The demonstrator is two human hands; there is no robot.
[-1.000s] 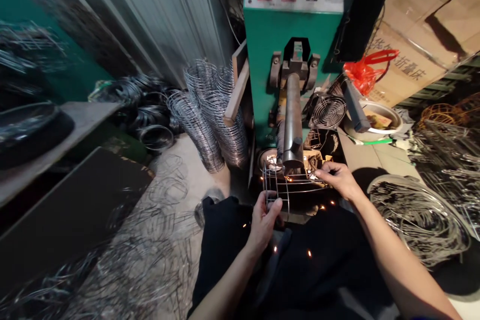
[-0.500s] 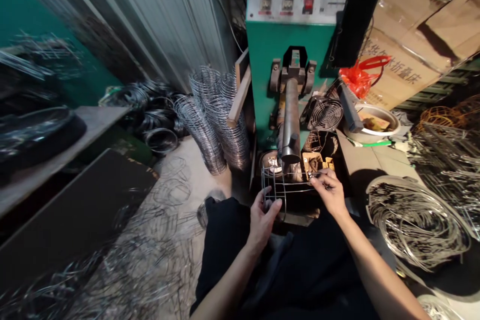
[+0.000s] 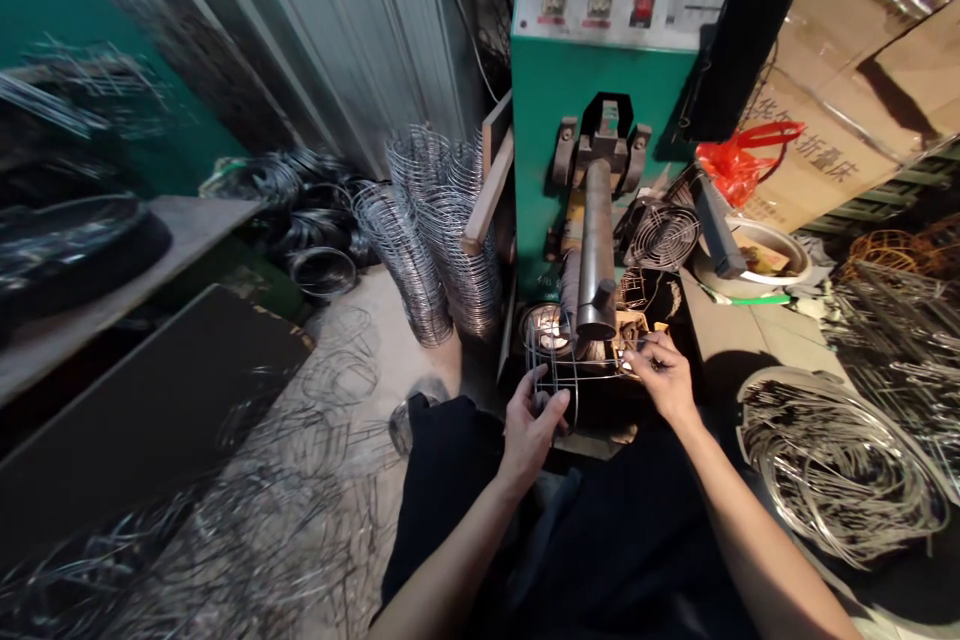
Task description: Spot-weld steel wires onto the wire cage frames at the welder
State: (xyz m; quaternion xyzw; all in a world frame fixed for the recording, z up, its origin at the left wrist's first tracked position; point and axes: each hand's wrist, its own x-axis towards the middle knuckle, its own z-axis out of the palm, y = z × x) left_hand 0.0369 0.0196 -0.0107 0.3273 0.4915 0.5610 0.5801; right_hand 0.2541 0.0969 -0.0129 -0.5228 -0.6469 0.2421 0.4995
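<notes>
My left hand is closed around the left end of a small wire frame made of curved hoops and straight thin rods. The thumb and fingers grip it from below. My right hand is pinched at the frame's right end, where its straight wires run; the fingertips partly hide the contact. Directly beyond the frame is the thick metal cylinder that juts from a green machine. The frame lies just below and in front of the cylinder's tip; whether they touch I cannot tell.
Tall stacks of wire rings stand left of the machine, beside a wooden bar. Loose wires litter the floor. At right are a tub of bent wires, a white bowl and cardboard boxes. A dark board leans at left.
The view has shifted, so the machine sits further right. The wire frame has come closer under the cylinder's tip. Both hands keep their hold.
</notes>
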